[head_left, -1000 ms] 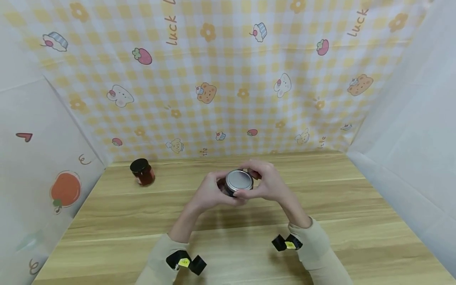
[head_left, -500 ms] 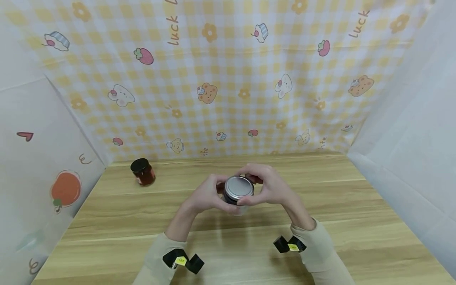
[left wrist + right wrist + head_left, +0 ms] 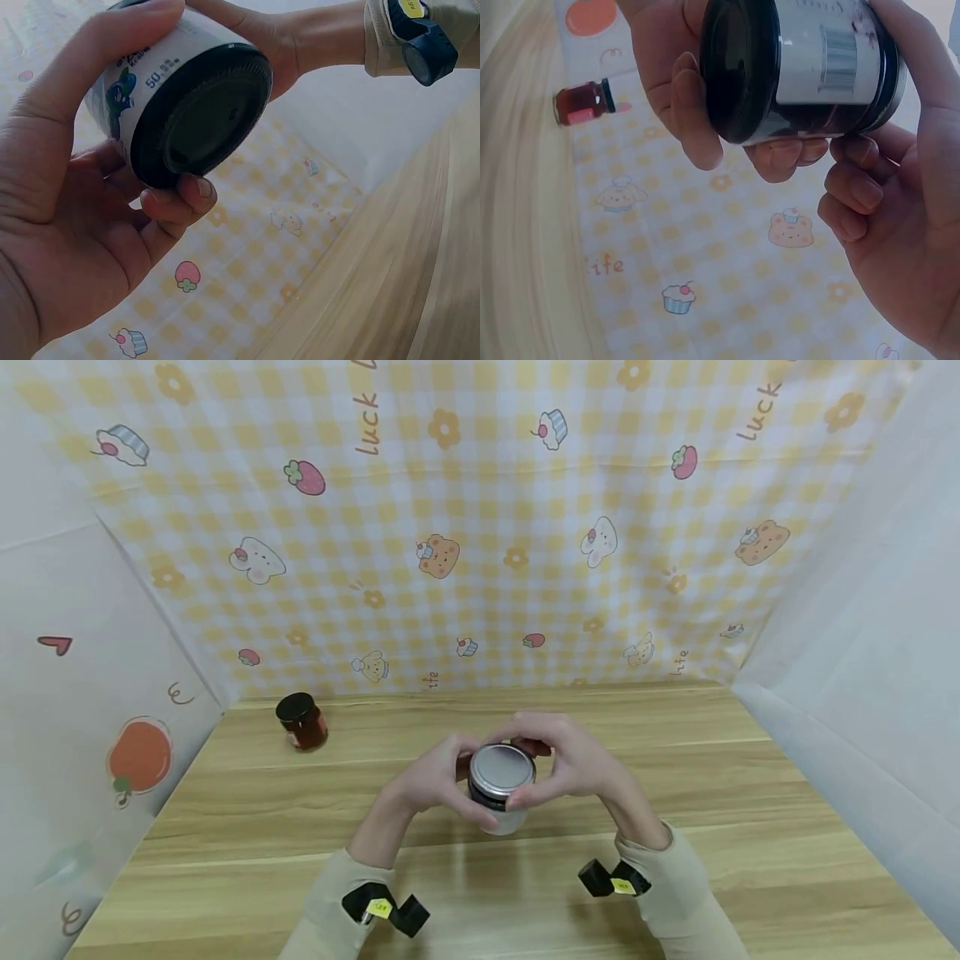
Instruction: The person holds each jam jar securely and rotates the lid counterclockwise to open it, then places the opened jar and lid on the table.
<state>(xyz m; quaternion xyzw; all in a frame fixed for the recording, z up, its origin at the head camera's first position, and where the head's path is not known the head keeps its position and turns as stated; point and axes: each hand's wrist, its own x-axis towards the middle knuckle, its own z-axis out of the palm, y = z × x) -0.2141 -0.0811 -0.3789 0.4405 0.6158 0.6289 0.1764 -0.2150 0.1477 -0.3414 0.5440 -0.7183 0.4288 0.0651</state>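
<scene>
A blueberry jam jar with a silver lid and a white label is held off the table between both hands. My left hand grips the jar's body, thumb over the label and fingertips by the dark base. At the lid end, my right hand holds the rim between thumb and fingers. The lid sits on the jar. Blueberries are printed on the label in the left wrist view. From the right wrist, a barcode shows on the label, with dark contents beneath it.
A second jar, dark red with a black lid, stands on the wooden table at the back left. Behind the table hangs a yellow checked cloth. White sheets close off both sides.
Both hands have come a little closer to the person with the jar. More of its white side shows below the lid. The dark red jar has stayed in place.
</scene>
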